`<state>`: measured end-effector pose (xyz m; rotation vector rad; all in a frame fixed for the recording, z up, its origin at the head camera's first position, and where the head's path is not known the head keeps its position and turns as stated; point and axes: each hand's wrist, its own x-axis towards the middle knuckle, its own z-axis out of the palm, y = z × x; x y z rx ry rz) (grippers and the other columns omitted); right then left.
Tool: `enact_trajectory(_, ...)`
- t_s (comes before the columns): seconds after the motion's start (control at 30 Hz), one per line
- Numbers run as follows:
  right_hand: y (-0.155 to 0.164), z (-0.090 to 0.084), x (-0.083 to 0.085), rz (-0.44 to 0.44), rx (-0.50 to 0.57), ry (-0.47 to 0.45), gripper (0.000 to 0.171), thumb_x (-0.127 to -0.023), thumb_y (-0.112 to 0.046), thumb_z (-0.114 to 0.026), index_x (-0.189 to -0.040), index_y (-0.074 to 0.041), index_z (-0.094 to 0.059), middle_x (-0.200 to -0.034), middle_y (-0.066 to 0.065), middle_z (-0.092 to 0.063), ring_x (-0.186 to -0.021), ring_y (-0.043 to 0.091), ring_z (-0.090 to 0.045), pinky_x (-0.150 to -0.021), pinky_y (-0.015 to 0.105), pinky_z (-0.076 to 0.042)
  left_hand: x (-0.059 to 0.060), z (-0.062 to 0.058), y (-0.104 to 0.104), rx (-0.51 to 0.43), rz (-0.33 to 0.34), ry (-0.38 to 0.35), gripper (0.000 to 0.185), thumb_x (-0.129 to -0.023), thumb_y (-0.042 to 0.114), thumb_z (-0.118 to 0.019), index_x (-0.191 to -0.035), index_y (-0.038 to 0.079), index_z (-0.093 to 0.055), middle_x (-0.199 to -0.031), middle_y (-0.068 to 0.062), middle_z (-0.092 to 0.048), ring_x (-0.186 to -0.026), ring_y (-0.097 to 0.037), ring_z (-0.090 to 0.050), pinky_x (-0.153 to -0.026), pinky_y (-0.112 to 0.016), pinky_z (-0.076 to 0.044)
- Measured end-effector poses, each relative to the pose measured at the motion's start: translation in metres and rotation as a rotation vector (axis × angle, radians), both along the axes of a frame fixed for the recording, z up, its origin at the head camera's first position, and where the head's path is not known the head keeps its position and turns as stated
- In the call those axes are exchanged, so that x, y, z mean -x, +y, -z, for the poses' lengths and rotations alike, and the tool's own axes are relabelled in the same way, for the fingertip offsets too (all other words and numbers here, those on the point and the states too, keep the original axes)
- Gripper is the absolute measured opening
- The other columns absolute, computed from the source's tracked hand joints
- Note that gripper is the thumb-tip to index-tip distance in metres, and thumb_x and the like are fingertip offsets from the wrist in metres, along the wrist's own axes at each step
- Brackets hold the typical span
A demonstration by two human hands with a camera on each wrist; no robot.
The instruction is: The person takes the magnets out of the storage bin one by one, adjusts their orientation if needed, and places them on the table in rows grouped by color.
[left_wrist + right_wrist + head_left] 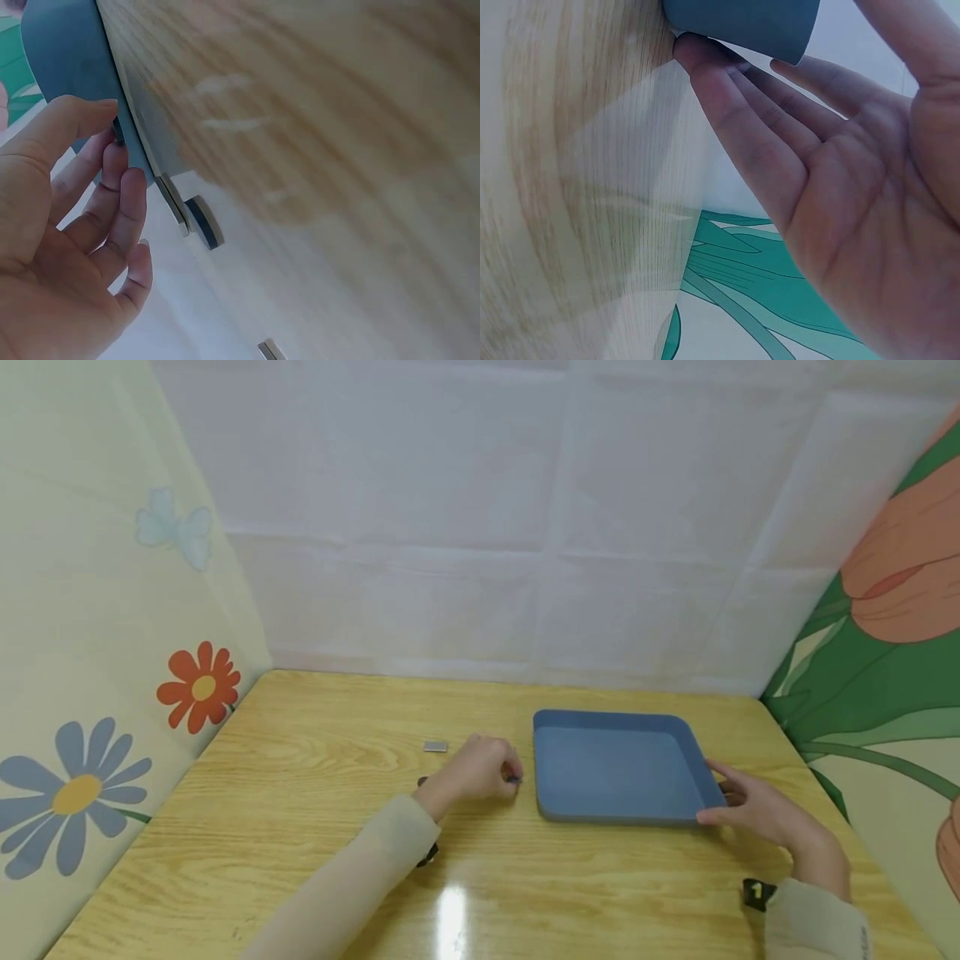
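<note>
While the right hand (757, 810) rests straight-fingered against the blue tray's (622, 766) near right corner, the left hand (480, 772) pinches a small dark piece (too hidden to name).
Unlabelled, the tray lies flat on the table (300, 793), long axis running left-right; a small grey tile (435, 747) lies near the left hand.

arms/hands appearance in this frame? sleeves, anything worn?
Both arms wear long, loose beige sleeves: left sleeve, right sleeve, each ending at the wrist. The left hand and right hand are bare: no gloves, and no rings visible. A small black device with a white "1" sits at the right cuff; another dark device shows under the left cuff.
</note>
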<state>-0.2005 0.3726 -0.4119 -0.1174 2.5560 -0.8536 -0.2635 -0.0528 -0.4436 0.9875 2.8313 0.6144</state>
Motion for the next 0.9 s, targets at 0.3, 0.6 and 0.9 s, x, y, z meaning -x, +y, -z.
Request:
enact_trajectory(0.3, 0.001, 0.0, 0.001, 0.002, -0.009, 0.006, 0.105, -0.096, -0.043, -0.072, -0.163, 0.004, -0.006, -0.151, 0.047, -0.033, -0.138, 0.062, -0.04, -0.099, 0.06, -0.052, 0.002, 0.001, 0.001, 0.005, -0.018, -0.064, 0.009, -0.085, 0.016, -0.083, -0.094, 0.02, -0.083, -0.096, 0.009, -0.078, -0.089, -0.008, -0.068, -0.109, -0.05, -0.041)
enact_trajectory(0.6, 0.001, 0.0, 0.001, 0.008, 0.004, -0.004, 0.105, -0.097, -0.043, -0.071, -0.164, 0.003, -0.005, -0.152, 0.048, -0.031, -0.139, 0.062, -0.038, -0.099, 0.061, -0.051, 0.006, -0.015, -0.009, -0.055, -0.083, -0.047, 0.016, -0.087, 0.018, -0.081, -0.103, 0.014, -0.083, -0.107, 0.001, -0.077, -0.096, -0.016, -0.07, -0.091, -0.039, -0.056)
enact_trajectory(0.9, 0.0, 0.0, 0.001, 0.013, -0.009, -0.009, 0.106, -0.096, -0.044, -0.072, -0.164, 0.002, -0.005, -0.152, 0.048, -0.031, -0.139, 0.063, -0.038, -0.1, 0.061, -0.05, 0.004, -0.038, -0.025, -0.068, -0.138, -0.053, 0.022, -0.09, 0.021, -0.079, -0.11, 0.015, -0.081, -0.111, 0.001, -0.076, -0.104, -0.02, -0.068, -0.092, -0.041, -0.056)
